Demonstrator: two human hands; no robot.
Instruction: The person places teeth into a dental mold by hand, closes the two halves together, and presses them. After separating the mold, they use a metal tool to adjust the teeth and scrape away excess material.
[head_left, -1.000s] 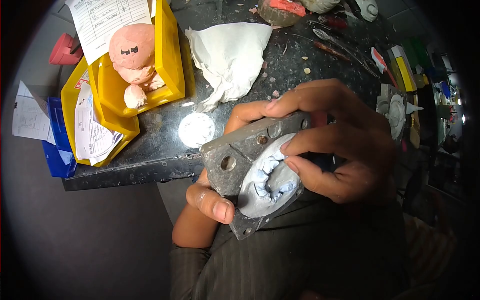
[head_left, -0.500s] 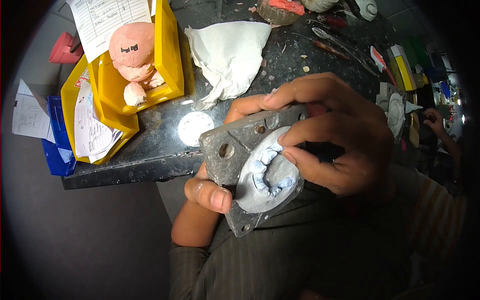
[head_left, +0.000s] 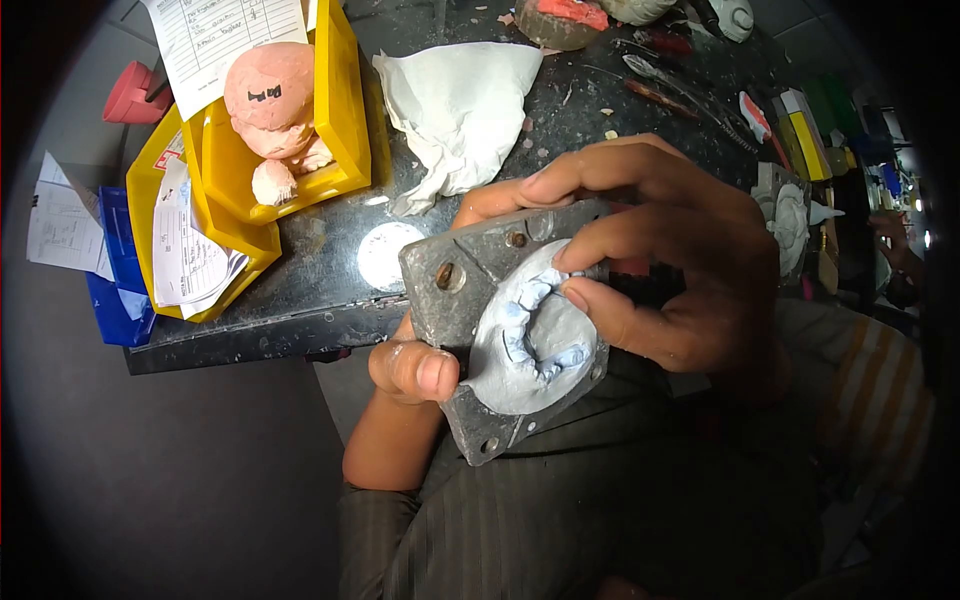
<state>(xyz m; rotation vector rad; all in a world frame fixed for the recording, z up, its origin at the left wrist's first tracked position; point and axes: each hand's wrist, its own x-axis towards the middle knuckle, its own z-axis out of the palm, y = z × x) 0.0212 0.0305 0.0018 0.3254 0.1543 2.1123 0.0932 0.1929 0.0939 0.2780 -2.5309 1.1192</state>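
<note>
A grey metal dental flask [head_left: 440,315] is held up tilted over my lap. Set in it is a pale plaster mould [head_left: 500,385] with a curved row of bluish-white teeth [head_left: 517,335]. My left hand [head_left: 412,372] grips the flask from the left, its thumb over the near edge and the rest of it behind the metal. Over the upper right side reaches my right hand [head_left: 690,265]. Its thumb and a finger are pinched at the upper end of the tooth row; whatever lies between the tips is too small to tell.
Yellow bins [head_left: 345,100] at the left hold a pink plaster piece [head_left: 268,90] and paper slips [head_left: 190,255]. A white cloth [head_left: 460,105] lies on the black bench [head_left: 320,235]. Hand tools [head_left: 690,95] lie at the back right, with another plaster mould [head_left: 790,225] farther right.
The flask and both hands have shifted only slightly, with the pinching fingertips a little higher. Another person's hand at the far right has moved and looks darker.
</note>
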